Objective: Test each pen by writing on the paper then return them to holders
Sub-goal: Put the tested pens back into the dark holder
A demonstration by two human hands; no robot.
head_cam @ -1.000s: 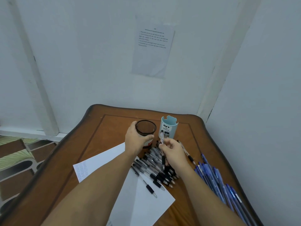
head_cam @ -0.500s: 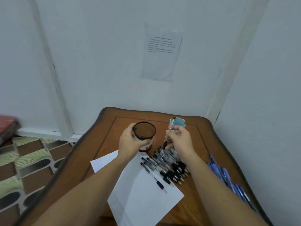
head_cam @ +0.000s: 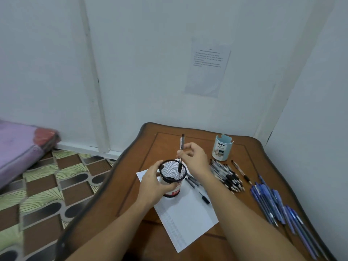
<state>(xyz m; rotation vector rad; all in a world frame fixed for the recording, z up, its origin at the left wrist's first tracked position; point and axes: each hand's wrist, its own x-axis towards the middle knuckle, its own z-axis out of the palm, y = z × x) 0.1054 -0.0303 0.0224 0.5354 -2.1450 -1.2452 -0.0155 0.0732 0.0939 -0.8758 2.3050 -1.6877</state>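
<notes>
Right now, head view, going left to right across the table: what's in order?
Left hand gripping the mesh holder → right hand pinching a pen → light blue holder → blue pens. Black pen pile left out: it overlaps the light blue holder's span.

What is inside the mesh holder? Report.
A black pen's lower end, held by the right hand, dips into the mesh holder. The left hand hides its side; its bottom is unclear.

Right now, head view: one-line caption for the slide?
Left hand grips a black mesh pen holder; right hand pinches a black pen upright, its lower end inside the rim.
</notes>
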